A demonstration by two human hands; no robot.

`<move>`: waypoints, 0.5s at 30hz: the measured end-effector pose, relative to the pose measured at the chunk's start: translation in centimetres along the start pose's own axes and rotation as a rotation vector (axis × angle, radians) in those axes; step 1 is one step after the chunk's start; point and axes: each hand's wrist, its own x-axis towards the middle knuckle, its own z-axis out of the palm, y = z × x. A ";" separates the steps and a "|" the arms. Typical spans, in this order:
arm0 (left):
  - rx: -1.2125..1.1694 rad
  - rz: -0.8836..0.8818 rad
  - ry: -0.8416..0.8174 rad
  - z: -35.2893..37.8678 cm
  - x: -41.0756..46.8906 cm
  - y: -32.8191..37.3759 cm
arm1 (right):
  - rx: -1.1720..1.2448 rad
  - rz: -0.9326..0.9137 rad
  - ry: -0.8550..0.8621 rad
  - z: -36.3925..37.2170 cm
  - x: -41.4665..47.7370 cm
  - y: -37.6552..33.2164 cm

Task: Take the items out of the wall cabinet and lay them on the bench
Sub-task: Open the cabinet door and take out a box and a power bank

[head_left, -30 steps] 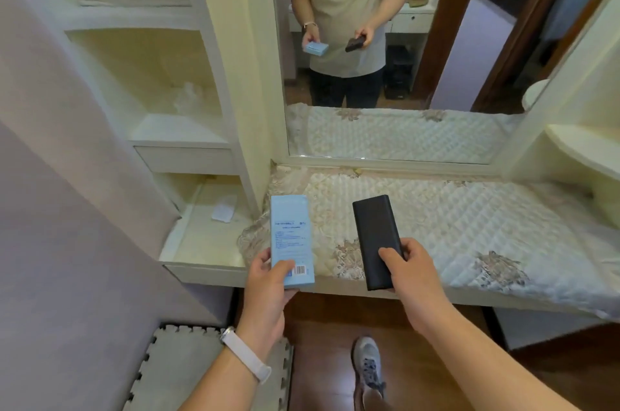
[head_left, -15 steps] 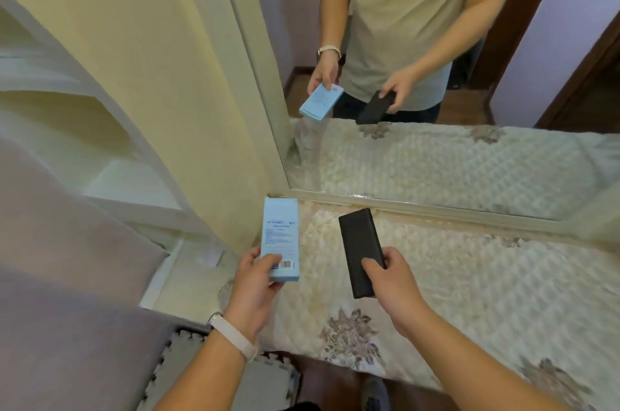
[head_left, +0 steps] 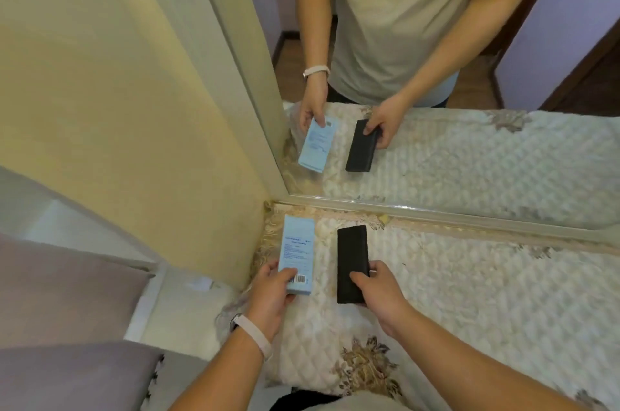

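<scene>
Both hands had lowered toward the quilted desk [head_left: 469,293]: left hand [head_left: 268,296] gripped a flat pale-blue carton [head_left: 297,253], right hand [head_left: 379,293] a matte black slab [head_left: 352,253].

A home bedroom or dressing nook: a built-in bench [head_left: 469,293] under a quilted floral cover runs along a wall mirror [head_left: 436,75], with cream shelving [head_left: 50,209] to the left and wooden flooring reflected.
</scene>
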 end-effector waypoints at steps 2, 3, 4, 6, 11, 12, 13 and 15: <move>0.012 -0.009 -0.021 0.4 1.6 0.1 | -0.017 0.019 0.031 0.5 1.5 -0.2; 0.020 -0.015 -0.028 0.6 2.4 0.1 | -0.023 0.030 0.043 0.7 2.3 -0.3; 0.030 -0.024 -0.031 0.8 3.1 0.0 | -0.020 0.038 0.049 1.0 3.0 -0.4; 0.060 -0.033 -0.023 1.0 4.7 -0.3 | -0.007 0.054 0.058 1.6 4.2 -0.8; 0.168 0.025 -0.034 1.5 7.4 -0.8 | -0.050 0.089 0.103 3.0 6.9 -0.9; 0.201 0.046 -0.041 1.5 7.8 -0.9 | -0.050 0.097 0.109 3.3 7.3 -0.8; 0.245 0.078 -0.051 1.4 8.1 -1.0 | -0.055 0.102 0.119 3.5 7.7 -0.7; 0.370 0.172 -0.064 1.2 8.7 -1.2 | -0.119 0.086 0.137 3.8 8.1 -0.6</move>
